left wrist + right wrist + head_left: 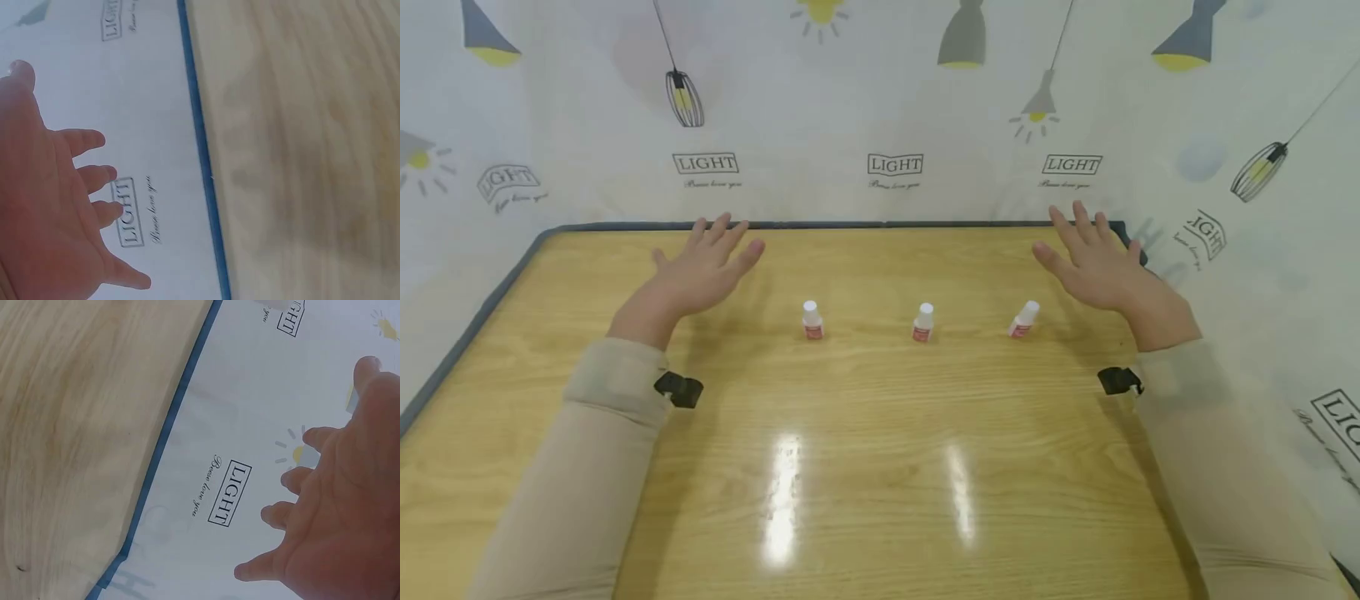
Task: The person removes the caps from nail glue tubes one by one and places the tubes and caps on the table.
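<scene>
Three small white bottles with red labels stand in a row on the wooden table. The left bottle and the middle bottle are upright; the right bottle looks tilted in the head view. My left hand hovers to the left of the row, fingers spread, holding nothing. On the other side, my right hand is held with fingers spread and nothing in it, nearest the right bottle. Both wrist views show a bare palm, the left and the right, but no bottle.
A pale wall covering printed with lamps and the word LIGHT rises behind the table and along its right side. Dark blue edging runs along the table's back. Each sleeve carries a small black device, one on the left and one on the right.
</scene>
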`<move>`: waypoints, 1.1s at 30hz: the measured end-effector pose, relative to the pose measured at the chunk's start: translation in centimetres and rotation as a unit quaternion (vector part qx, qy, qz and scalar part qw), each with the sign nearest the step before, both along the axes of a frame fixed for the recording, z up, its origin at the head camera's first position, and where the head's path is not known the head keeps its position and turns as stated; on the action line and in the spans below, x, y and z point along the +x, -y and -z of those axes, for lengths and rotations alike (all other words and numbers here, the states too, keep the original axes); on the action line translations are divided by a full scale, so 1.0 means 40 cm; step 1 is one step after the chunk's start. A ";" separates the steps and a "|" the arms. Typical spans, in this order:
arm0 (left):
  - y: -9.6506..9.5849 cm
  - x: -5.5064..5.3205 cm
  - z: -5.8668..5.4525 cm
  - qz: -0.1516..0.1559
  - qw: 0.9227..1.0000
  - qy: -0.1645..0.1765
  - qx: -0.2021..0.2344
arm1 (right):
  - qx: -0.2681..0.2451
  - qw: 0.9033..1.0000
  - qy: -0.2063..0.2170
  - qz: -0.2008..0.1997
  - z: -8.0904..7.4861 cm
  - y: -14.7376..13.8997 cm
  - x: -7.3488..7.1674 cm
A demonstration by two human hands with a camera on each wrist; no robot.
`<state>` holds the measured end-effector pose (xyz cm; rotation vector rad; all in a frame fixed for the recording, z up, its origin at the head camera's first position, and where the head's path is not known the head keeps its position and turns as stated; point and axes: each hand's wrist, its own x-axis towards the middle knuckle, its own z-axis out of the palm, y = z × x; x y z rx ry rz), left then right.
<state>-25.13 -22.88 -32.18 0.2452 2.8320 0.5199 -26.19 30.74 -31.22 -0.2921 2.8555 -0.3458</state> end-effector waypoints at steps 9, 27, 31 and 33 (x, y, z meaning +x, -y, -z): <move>-0.043 0.006 -0.048 0.015 1.000 -0.003 -0.006 | -0.025 0.999 0.016 -0.012 -0.018 0.002 0.012; -0.139 0.054 -0.123 0.058 0.998 -0.013 0.012 | -0.052 0.997 0.049 -0.029 -0.077 0.018 0.029; -0.187 0.067 -0.136 0.065 0.997 -0.028 0.024 | -0.068 0.995 0.058 -0.042 -0.084 0.034 0.035; -0.212 0.069 -0.141 0.066 0.997 -0.033 0.032 | -0.070 0.995 0.057 -0.048 -0.086 0.040 0.039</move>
